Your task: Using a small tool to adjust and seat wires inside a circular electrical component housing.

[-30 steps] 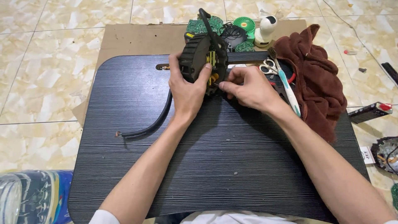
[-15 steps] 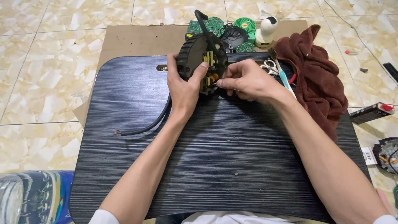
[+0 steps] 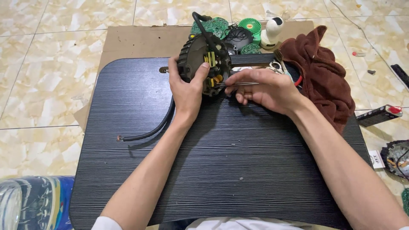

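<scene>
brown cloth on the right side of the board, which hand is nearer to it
Right. The right hand, pinching a thin metal tool, lies just left of the brown cloth. The left hand grips the round black part, farther left.

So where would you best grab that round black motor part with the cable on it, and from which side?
By its ribbed outer rim, from the left, as the left hand does on the round black motor part: thumb over the rim, fingers behind. The open face with yellow pieces turns toward the right hand and its thin metal tool, and the black cable trails lower left, so keep clear of both.
</scene>
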